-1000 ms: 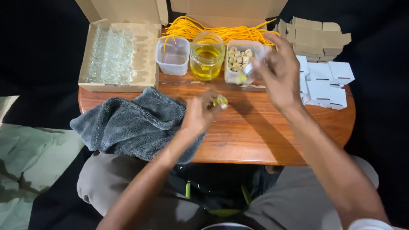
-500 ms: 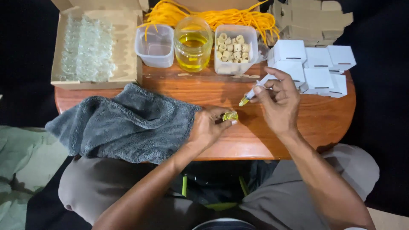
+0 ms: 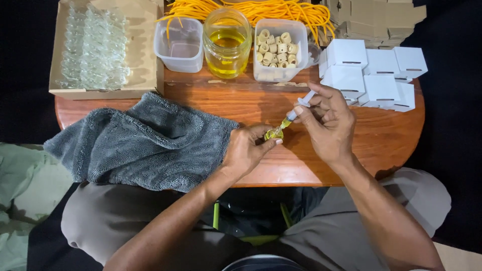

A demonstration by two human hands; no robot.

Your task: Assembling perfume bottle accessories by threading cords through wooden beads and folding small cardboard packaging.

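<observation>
While the left hand [image 3: 246, 150] pinches a small vial [image 3: 274, 133], a syringe [image 3: 296, 109] meets it.
The right hand [image 3: 326, 123] grips the syringe above the tabletop [image 3: 391, 135].

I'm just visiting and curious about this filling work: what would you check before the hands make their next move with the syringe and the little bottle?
1. Small bottle pinched in the left hand: ok.
2. Syringe in the right hand, grip firm: ok.
3. Syringe tip meets the bottle mouth: ok, as far as visible.
4. Bottle's fill level: cannot tell, too small.
5. Jar of yellow liquid upright, apart from both hands: ok.
6. Grey towel beside the left hand for drips: ok.
</observation>
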